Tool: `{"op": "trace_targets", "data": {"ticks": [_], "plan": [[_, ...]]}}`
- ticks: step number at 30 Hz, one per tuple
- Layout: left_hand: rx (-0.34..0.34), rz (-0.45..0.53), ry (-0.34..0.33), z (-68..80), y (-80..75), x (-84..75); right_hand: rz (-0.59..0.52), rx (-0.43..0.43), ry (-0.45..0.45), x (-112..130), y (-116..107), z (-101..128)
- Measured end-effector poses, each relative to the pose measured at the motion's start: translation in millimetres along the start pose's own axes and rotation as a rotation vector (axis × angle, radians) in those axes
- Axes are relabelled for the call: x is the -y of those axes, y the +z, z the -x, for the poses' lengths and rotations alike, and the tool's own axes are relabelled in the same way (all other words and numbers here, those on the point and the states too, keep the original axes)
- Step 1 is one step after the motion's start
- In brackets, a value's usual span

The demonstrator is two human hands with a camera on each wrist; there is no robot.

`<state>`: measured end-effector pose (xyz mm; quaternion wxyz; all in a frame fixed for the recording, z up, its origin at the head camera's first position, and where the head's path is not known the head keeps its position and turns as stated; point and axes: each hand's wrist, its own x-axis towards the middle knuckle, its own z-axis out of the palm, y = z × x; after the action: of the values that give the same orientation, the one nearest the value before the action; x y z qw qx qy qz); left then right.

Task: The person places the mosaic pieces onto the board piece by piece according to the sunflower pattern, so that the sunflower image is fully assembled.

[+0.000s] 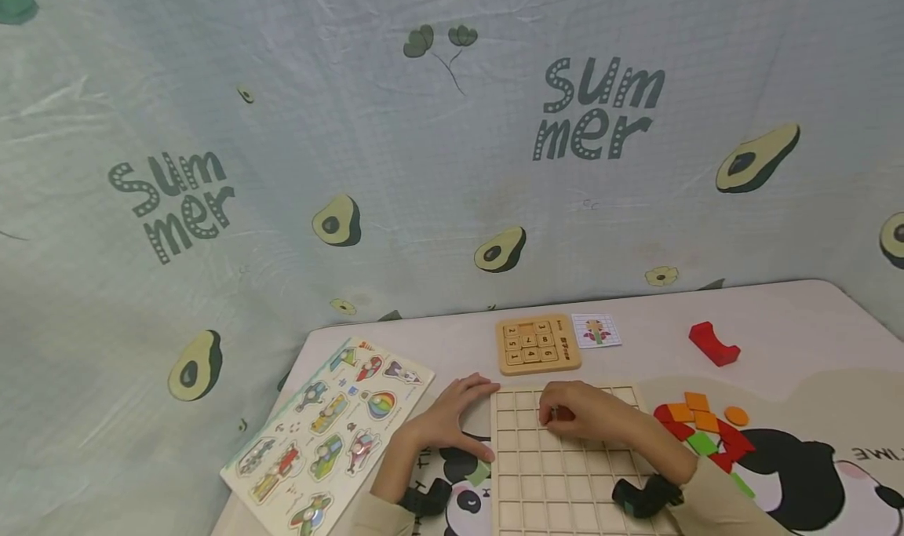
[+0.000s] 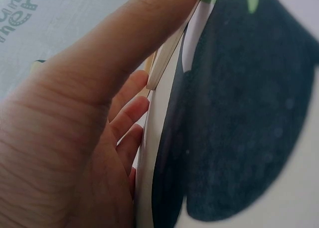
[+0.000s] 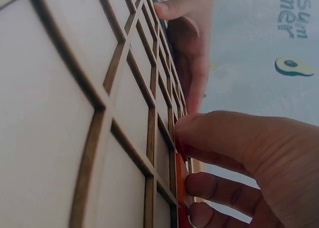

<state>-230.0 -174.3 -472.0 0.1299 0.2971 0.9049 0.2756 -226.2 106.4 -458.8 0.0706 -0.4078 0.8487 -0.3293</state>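
Right hand (image 1: pixel 575 414) is down on the wooden grid board (image 1: pixel 565 473), top rows, fingers curled and pinching a small red tile (image 3: pixel 182 180) against the frame. In the wrist view the tile sits edge-on between thumb and fingers, right at a cell's rim, not yet flat in the cell. Left hand (image 1: pixel 452 422) lies open at the board's left edge, fingers relaxed, thumb (image 3: pixel 172 9) on the frame, bracing it.

Risks, as I judge them:
- Tile is tilted on the ridge btwn cells. Push now and it could wedge crooked or pop out sideways.
- Grip is w/ fingertips only, so a slip drops the tile into a neighbouring cell, or it skids across the board.
- Board lies on a smooth printed mat (image 1: pixel 812 457). If the left hand eases off, a downward shove could slide the whole thing toward the number puzzle (image 1: pixel 538 344) just behind it.
- Right sleeve and wrist are near the pile of coloured tiles (image 1: pixel 702 430). A careless pull-back could scatter them.

Can't tell which exact cell is aimed at; the hand covers it in the head view.
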Motion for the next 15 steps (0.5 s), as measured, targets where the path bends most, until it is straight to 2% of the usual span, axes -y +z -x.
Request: {"op": "trace_targets", "data": {"ticks": [5,15], "plan": [[0.000,0.013,0.010,-0.1,-0.8,-1.3,-0.049,-0.004,0.037,0.1,-3.9,3.8],[-0.004,0.032,-0.001,0.4,1.5,0.8,-0.006,-0.049,0.035,-7.6,-17.4,21.4]]}}
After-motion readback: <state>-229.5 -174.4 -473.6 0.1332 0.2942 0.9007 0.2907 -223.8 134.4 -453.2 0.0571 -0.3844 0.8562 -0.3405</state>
